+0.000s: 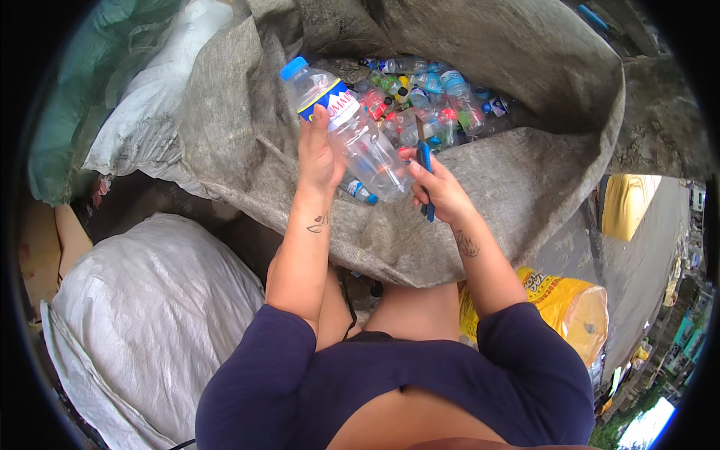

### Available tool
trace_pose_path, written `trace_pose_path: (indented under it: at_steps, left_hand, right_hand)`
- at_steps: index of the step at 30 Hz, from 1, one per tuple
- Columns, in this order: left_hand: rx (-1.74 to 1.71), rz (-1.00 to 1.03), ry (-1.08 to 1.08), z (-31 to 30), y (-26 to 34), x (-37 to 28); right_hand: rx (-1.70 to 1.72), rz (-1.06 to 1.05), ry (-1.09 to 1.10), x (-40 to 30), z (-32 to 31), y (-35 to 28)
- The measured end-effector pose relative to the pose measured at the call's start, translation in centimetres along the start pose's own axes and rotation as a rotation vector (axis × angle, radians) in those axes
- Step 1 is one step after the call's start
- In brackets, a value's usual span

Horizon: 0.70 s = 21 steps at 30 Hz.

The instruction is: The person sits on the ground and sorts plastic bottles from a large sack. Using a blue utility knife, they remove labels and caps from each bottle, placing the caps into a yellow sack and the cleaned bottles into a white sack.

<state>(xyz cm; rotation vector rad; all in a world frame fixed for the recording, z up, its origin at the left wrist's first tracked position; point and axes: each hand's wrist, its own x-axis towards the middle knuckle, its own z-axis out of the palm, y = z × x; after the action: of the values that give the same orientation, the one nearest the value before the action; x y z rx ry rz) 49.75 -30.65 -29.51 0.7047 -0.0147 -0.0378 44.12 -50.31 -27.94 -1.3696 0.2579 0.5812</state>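
Observation:
A clear plastic bottle with a blue cap and a printed label is tilted in my left hand, its cap toward the upper left. My right hand grips a blue utility knife beside the bottle's base, the blade out and pointing up. Beyond both hands, a large grey woven sack gapes open. Inside it lie several plastic bottles with coloured caps and labels. One small blue-capped bottle rests on the sack's near fold, below the held bottle.
A full white woven sack stands at the left, near my leg. Yellow printed bag at the right, by my right elbow. White and green sacks are at the upper left; a yellow container stands on the pavement.

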Motion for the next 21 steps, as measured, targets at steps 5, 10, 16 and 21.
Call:
trace_pose_path:
  at_steps: [5, 10, 16, 21]
  left_hand:
    - [0.511, 0.107, 0.019, 0.9, 0.0, -3.9]
    - [0.844, 0.25, -0.021, 4.4, 2.6, -8.6]
    - [0.642, 0.329, 0.032, 7.8, 5.7, -12.1]
    - [0.53, 0.119, -0.063, 8.6, 6.6, -13.6]
  right_hand:
    - [-0.01, -0.132, -0.102, -7.2, 4.1, -3.2]
    - [0.091, -0.13, -0.211, -11.0, 6.5, -3.3]
    - [-0.135, -0.119, -0.193, -17.1, 8.1, -2.5]
    - [-0.327, -0.578, 0.175, -18.2, 6.9, -3.6]
